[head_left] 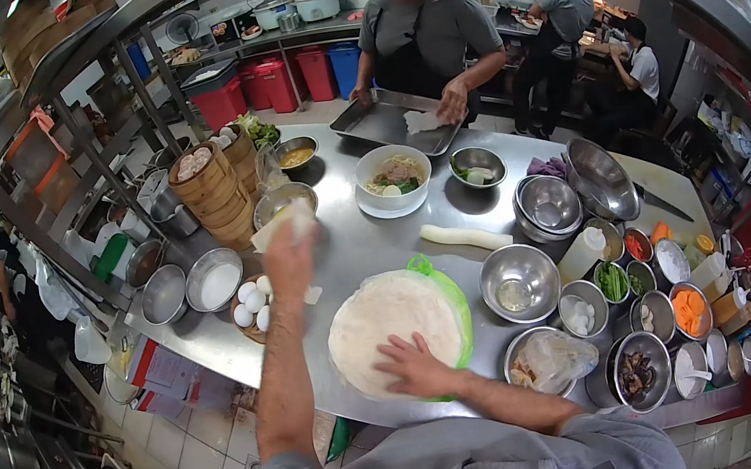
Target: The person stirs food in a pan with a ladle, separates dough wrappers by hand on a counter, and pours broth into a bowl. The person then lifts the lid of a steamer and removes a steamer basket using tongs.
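Note:
My right hand [409, 366] lies with spread fingers on a large round sheet of pale dough or wrappers [393, 322], which rests over a bright green round board [458, 305]. Farther forward and to the left, my left hand [291, 249] is blurred, near a metal bowl [284, 200] and a pale flat piece [269, 230]; its fingers and anything in them are smeared by motion. White eggs [255, 300] sit in a basket beside my left forearm. A long white roll [465, 237] lies beyond the round sheet.
Bamboo steamers [213, 198] stand at the left. A noodle bowl [392, 174] is ahead. Metal bowls [519, 281] and ingredient containers crowd the right, with a knife [663, 202] behind them. Across the table, a person's hands touch a metal tray [376, 124].

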### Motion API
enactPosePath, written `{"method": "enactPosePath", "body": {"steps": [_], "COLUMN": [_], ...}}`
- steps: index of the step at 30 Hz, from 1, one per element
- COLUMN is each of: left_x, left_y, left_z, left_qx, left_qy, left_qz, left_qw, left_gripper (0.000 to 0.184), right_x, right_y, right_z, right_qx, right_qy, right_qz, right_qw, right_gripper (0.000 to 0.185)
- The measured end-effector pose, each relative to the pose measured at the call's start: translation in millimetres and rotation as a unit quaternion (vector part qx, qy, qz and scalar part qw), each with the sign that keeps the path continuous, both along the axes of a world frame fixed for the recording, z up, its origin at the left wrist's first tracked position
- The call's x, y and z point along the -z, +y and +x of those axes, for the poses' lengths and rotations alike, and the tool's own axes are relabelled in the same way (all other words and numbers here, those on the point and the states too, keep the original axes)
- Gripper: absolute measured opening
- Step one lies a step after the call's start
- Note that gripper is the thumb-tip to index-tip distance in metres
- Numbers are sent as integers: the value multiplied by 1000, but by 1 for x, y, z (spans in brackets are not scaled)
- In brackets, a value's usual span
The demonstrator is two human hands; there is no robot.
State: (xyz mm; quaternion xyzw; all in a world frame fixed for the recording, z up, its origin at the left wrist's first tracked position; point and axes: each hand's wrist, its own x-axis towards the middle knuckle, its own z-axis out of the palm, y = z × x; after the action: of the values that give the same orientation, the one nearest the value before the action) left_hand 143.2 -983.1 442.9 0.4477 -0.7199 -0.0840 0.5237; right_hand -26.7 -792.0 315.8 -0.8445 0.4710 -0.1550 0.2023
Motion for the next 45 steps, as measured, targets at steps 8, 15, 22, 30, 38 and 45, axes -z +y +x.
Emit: {"method": "enactPosePath", "body": {"steps": [8, 15, 22, 30, 38, 45], "left_x": [105, 127, 100, 22, -52, 7], "left_y": [123, 159, 155, 105, 100, 122], "left_z": [-48, -35, -32, -9, -1, -68], "left_qx": [289, 119, 168, 169, 114, 176], "left_qy": [-194, -119, 44, 234, 144, 38], "left_qz": [149, 270, 284, 281, 269, 432], "left_qw": [926, 948, 943, 915, 945, 884], "left_gripper": [52, 29, 21, 24, 27, 35], "right_x": [-287, -323, -311, -153, -55, -37], "right_y": [52, 77, 78, 16, -3, 14], "right_z": [-40, 0, 26, -35, 24, -3], "right_qx": [-274, -286, -262, 61, 9, 126], "right_qy": [-344, -318, -551, -613, -699, -783], "right_qz": [-218, -439, -412, 201, 399, 422], "right_qw": [871, 790, 677, 762, 593, 439], "right_gripper": [11, 10, 15, 20, 53, 61]}}
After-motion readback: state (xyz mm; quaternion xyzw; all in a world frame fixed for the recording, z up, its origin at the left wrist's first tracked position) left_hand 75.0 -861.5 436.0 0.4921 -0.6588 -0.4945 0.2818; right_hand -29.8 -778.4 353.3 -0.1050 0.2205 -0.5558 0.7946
